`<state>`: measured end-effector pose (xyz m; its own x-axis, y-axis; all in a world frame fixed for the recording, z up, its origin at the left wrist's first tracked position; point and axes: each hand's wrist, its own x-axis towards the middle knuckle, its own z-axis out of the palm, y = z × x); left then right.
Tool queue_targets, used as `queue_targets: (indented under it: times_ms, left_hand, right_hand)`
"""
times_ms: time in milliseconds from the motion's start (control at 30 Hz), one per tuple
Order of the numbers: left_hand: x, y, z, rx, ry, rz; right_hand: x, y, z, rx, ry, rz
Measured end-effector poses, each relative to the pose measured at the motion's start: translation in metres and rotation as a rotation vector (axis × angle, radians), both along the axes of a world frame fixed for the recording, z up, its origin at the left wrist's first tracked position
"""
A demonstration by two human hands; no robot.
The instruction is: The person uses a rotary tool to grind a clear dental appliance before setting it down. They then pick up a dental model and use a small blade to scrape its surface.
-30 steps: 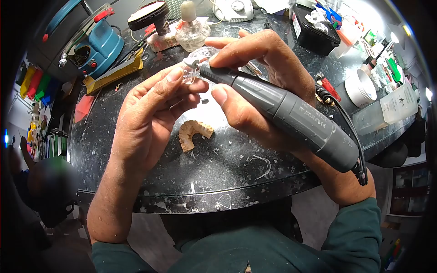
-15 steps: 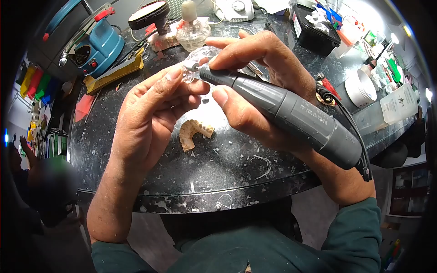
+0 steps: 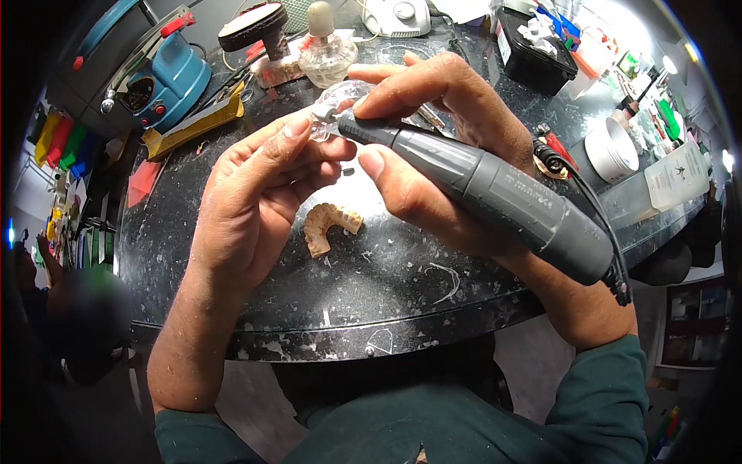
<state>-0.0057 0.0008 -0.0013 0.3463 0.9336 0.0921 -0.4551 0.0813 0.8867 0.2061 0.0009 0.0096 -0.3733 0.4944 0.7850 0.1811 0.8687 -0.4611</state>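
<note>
My left hand (image 3: pixel 267 174) pinches a clear plastic dental tray (image 3: pixel 344 91) between thumb and fingers, above the bench. My right hand (image 3: pixel 440 139) is wrapped around a dark grey rotary handpiece (image 3: pixel 502 193), its cord running off the rear end. A small pale grinding tip (image 3: pixel 323 113) on the handpiece meets or nearly meets the tray beside my left thumb; exact contact is hard to see. Part of the tray is hidden behind my fingers. Below my hands a tan dental arch model (image 3: pixel 328 224) lies on the bench.
The black, dust-specked bench (image 3: pixel 371 294) curves toward me. At the back stand a glass spirit burner (image 3: pixel 328 58), a white control box (image 3: pixel 396 17) and a black bin (image 3: pixel 533 54). A blue machine (image 3: pixel 174 85) is left, a white tub (image 3: pixel 612 145) right. Another person (image 3: pixel 77 309) sits far left.
The handpiece has rolled slightly in my right hand and its rear end has shifted a little left. My left hand and the clear tray stay nearly still.
</note>
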Motion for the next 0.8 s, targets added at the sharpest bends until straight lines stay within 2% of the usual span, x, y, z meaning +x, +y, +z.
queue_targets:
  times_ms: [100, 233, 400, 633, 733, 800]
  left_hand:
    - [-0.0013, -0.0005, -0.0006, 0.015, -0.027, -0.019]
    - [0.0002, 0.0000, 0.0001, 0.007, -0.011, -0.015]
    - [-0.0006, -0.0013, -0.0007, 0.033, -0.023, -0.008]
    - [0.0007, -0.0010, -0.0002, 0.037, 0.018, 0.015]
    - [0.0017, -0.0016, 0.0015, 0.048, 0.043, 0.042]
    - [-0.0017, -0.0005, -0.0005, 0.082, 0.019, 0.009]
  right_hand:
    - [-0.0033, 0.0008, -0.0022, -0.032, 0.095, 0.039]
    - [-0.0021, 0.0023, -0.0033, -0.023, 0.046, 0.044]
    - [-0.0020, 0.0026, -0.0035, -0.034, 0.106, 0.055]
    - [-0.0019, 0.0022, -0.0026, -0.032, 0.108, 0.047]
    - [-0.0006, 0.0014, -0.0011, -0.016, 0.013, 0.028]
    - [-0.0041, 0.0013, -0.0037, -0.082, 0.105, 0.041]
